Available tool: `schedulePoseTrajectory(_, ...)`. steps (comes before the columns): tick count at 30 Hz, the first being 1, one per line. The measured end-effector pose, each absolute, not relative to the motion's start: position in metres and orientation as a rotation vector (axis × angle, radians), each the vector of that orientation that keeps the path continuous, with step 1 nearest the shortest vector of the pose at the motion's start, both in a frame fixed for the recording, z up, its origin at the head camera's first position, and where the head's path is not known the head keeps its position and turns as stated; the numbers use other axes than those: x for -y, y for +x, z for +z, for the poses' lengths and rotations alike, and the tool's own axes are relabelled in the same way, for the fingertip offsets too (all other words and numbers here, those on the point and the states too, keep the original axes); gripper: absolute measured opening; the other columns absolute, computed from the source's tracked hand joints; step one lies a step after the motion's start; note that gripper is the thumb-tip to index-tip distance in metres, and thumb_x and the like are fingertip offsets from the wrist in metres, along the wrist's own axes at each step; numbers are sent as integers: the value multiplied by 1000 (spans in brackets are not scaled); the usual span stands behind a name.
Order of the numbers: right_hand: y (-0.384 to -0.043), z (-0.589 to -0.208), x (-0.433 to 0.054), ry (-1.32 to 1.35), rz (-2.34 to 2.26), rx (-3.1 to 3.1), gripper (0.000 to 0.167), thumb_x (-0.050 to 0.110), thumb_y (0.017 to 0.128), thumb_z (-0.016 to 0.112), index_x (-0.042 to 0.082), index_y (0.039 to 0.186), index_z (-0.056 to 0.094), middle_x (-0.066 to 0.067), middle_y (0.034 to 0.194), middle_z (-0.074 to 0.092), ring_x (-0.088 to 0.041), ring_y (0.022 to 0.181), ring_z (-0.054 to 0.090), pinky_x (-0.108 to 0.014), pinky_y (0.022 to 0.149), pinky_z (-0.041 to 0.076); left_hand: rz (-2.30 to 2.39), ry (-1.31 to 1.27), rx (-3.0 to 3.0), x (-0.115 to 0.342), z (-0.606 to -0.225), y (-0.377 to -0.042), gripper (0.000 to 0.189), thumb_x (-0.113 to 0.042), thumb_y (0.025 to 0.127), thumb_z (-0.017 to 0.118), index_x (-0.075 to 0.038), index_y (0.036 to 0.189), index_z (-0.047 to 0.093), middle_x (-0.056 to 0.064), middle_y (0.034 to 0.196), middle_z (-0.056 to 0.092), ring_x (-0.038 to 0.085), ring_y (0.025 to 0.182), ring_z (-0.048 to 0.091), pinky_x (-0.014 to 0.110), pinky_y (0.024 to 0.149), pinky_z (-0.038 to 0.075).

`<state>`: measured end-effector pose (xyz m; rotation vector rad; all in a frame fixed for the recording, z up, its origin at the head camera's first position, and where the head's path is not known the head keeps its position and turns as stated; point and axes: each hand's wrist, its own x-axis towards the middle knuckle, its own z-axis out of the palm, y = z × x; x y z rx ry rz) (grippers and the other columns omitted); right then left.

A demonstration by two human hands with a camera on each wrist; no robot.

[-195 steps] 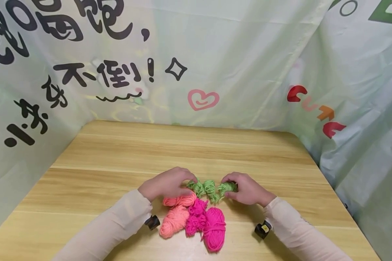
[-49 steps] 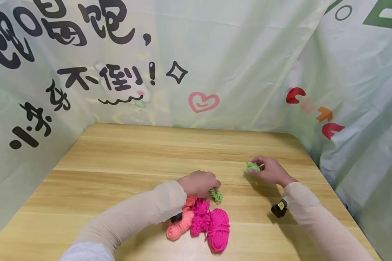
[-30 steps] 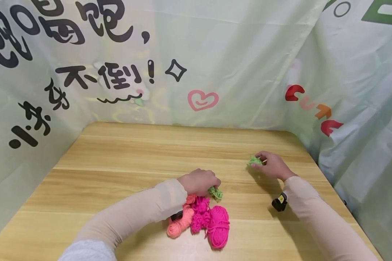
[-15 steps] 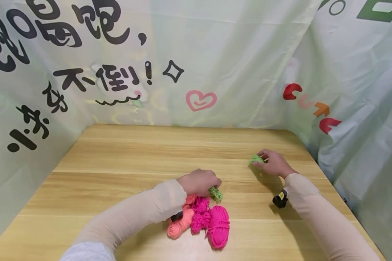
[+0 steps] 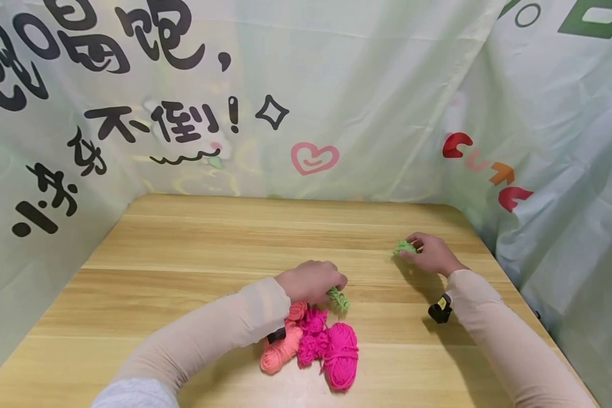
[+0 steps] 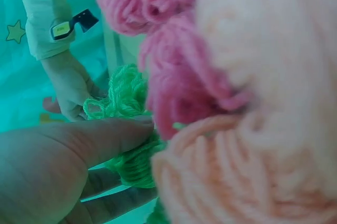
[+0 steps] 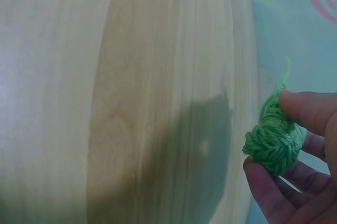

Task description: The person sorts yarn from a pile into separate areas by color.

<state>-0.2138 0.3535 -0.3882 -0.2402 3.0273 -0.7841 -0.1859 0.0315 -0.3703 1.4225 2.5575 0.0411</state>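
Toward the back right of the table, my right hand [image 5: 433,253] pinches a small green yarn skein [image 7: 276,145] between thumb and fingertips. A loose green end sticks up by the thumb in the right wrist view. My left hand [image 5: 312,281] reaches over the pile in the middle and grips green yarn [image 6: 129,163], thumb on the near side and fingers behind. Part of that green yarn [image 5: 339,301] shows below the hand in the head view; the rest is hidden. Close by lie coral yarn skeins [image 5: 280,352], a tangled magenta skein [image 5: 312,347] and a smooth oval magenta skein [image 5: 342,357].
The wooden table [image 5: 183,232] has cloth hangings [image 5: 377,102] with printed letters along its back and sides. A black wrist camera [image 5: 440,309] hangs at the right sleeve; another camera [image 5: 276,335] at the left sleeve overlaps the coral yarn.
Earlier both hands were at the row of green skeins. My right hand has since carried one to the back right, drifting slightly farther lately. My left hand has shifted right, over the remaining green yarn.
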Motion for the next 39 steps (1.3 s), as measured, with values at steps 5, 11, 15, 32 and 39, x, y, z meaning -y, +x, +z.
schedulePoseTrajectory(5, -215, -387, -356, -226, -787, -3031, 46, 27, 91, 68, -8, 119, 57, -26, 105, 62, -37, 93, 60, -48, 74, 50, 53, 1414, -2561, -31, -364, -188, 12, -16, 87, 74, -19, 94, 64, -8, 86, 57, 8, 76, 49, 23, 63, 43)
schedulePoseTrajectory(11, -218, -388, -360, -209, -765, -3041, 48, 26, 92, 67, -10, 122, 55, -27, 105, 61, -37, 92, 60, -48, 73, 50, 55, 1398, -2561, -31, -358, -190, 16, -19, 88, 73, -18, 103, 66, -6, 95, 62, 7, 82, 54, 21, 66, 46)
schedulePoseTrajectory(15, -220, -389, -362, -198, -757, -3040, 49, 27, 92, 66, -10, 123, 54, -28, 106, 61, -37, 93, 59, -47, 73, 51, 62, 1393, -2565, -31, -356, -192, 22, -19, 89, 73, -17, 110, 67, -4, 104, 65, 6, 88, 58, 20, 69, 47)
schedulePoseTrajectory(32, -224, -393, -370, -104, -732, -3040, 54, 32, 94, 64, -11, 123, 51, -28, 103, 61, -38, 90, 60, -47, 72, 51, 149, 1328, -2545, -36, -352, -200, 31, -26, 88, 74, -15, 115, 65, -2, 105, 65, 8, 89, 60, 23, 74, 49)
schedulePoseTrajectory(39, -228, -396, -375, -90, -706, -3057, 53, 32, 94, 63, -11, 123, 51, -28, 103, 60, -37, 88, 59, -48, 73, 49, 184, 1276, -2538, -39, -347, -203, 34, -28, 88, 73, -14, 118, 64, 1, 112, 64, 13, 99, 61, 24, 81, 50)
